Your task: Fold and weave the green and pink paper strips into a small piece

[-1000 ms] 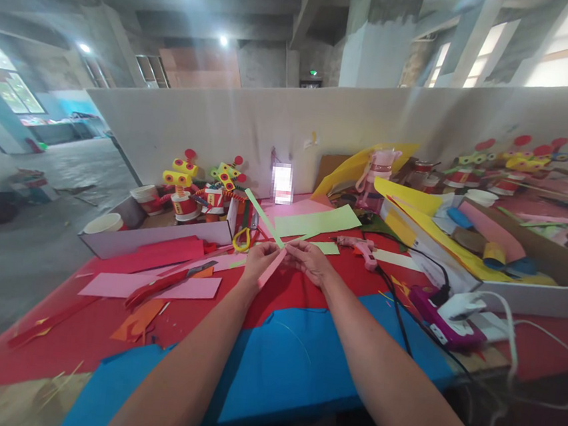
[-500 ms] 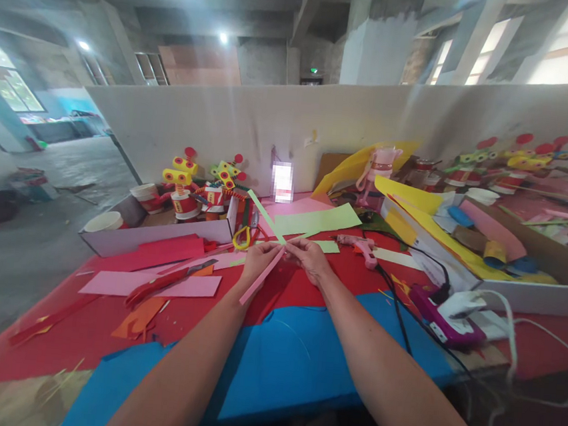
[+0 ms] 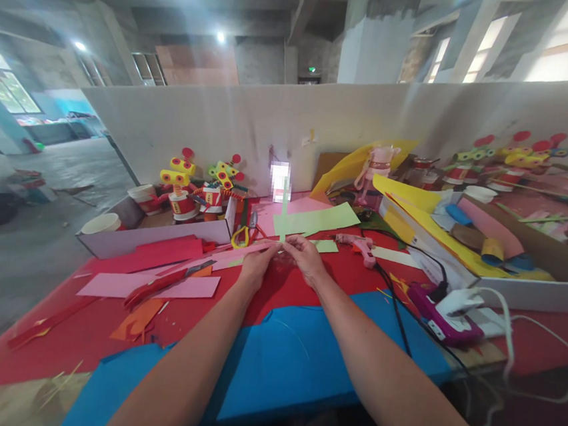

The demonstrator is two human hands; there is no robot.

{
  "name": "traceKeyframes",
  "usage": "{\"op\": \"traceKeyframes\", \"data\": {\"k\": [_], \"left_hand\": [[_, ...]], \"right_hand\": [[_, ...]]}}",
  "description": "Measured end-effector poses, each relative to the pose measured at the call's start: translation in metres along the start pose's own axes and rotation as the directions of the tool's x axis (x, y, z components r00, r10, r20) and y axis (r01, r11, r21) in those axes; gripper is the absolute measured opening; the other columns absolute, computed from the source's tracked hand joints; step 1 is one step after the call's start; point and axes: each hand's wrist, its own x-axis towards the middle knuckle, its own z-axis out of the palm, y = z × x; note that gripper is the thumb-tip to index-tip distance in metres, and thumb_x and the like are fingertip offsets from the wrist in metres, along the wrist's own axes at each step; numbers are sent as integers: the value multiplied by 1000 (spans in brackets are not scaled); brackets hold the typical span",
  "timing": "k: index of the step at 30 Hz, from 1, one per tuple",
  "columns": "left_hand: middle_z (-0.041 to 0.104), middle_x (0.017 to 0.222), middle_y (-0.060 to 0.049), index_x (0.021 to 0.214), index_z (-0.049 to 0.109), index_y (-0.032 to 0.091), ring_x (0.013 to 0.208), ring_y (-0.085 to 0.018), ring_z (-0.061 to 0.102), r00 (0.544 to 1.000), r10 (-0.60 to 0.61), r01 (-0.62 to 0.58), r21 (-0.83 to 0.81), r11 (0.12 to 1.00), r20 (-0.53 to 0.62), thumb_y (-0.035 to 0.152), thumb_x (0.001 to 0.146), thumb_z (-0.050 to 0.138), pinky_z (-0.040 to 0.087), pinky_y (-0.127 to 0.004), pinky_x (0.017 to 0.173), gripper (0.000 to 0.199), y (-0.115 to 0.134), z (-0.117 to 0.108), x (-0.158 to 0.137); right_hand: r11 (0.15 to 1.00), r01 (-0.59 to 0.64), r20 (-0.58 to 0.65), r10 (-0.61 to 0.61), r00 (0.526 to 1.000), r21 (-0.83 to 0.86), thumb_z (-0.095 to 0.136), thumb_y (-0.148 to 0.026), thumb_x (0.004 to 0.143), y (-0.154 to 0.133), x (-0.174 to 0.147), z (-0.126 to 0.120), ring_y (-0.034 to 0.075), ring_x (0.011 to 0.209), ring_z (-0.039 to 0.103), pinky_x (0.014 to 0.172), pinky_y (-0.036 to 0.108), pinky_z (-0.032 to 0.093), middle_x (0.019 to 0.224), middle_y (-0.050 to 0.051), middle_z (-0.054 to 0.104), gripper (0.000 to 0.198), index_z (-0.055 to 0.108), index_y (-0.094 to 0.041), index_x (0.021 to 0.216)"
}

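Observation:
My left hand [image 3: 258, 263] and my right hand [image 3: 306, 258] meet fingertip to fingertip above the red sheet, both pinched closed. A narrow green paper strip [image 3: 284, 216] stands up and away from the fingertips. From the same spot a narrow pink paper strip [image 3: 245, 249] runs off to the left, over my left hand. The two strips' ends come together at a corner between my fingers, partly hidden by them. Just beyond lies a wider light green paper sheet [image 3: 316, 220]. Yellow-handled scissors [image 3: 240, 237] are left of my hands, a pink glue gun [image 3: 356, 244] to their right.
A red-handled cutter knife [image 3: 161, 286] lies on pink paper pieces [image 3: 111, 284] at left. Paper robot figures [image 3: 182, 196] stand in a low box [image 3: 160, 244]. At right are a purple power strip [image 3: 442, 315] with cables and a box of paper scraps [image 3: 537, 296]. Blue sheet [image 3: 294, 361] covers the front.
Both strips have turned clockwise: the green one, slanting up-left before, now points straight away, and the pink one has swung from down-left to nearly sideways left. My hands stay together.

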Motion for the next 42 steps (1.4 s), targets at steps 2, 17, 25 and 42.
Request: {"op": "traceKeyframes", "data": {"k": [2,17,25,42], "left_hand": [[71,78,-5,76,74,18,74,-18,62,1000,26,-25,39,999,-11,40,64,80,49,-29,70,26,-1,-2,2],[66,63,-2,65,70,20,62,-16,55,994,88,-67,275,959,-65,38,67,75,40,-26,59,19,0,-5,0],[65,68,-1,62,66,21,69,-17,56,981,194,-177,309,934,-24,30,68,72,41,-26,65,12,3,0,-2],[63,67,0,69,65,19,63,-14,54,996,86,-84,153,985,-3,36,65,73,41,-24,60,19,-1,-2,-1]], "right_hand": [[1000,-12,14,12,1000,-3,84,-48,53,-2,-1,-1,13,60,61,63,31,56,71,-3,66,41,62,-20,74],[972,102,-29,-111,993,-211,79,-46,58,5,7,-6,17,57,65,61,31,54,64,-2,67,30,64,-22,68],[972,94,-31,-102,994,-214,81,-43,57,8,11,-9,20,58,67,62,36,58,59,-1,65,28,63,-22,62],[995,20,16,-19,1000,-100,86,-42,51,-1,3,-7,17,64,66,72,34,58,63,0,69,35,65,-18,66]]}}
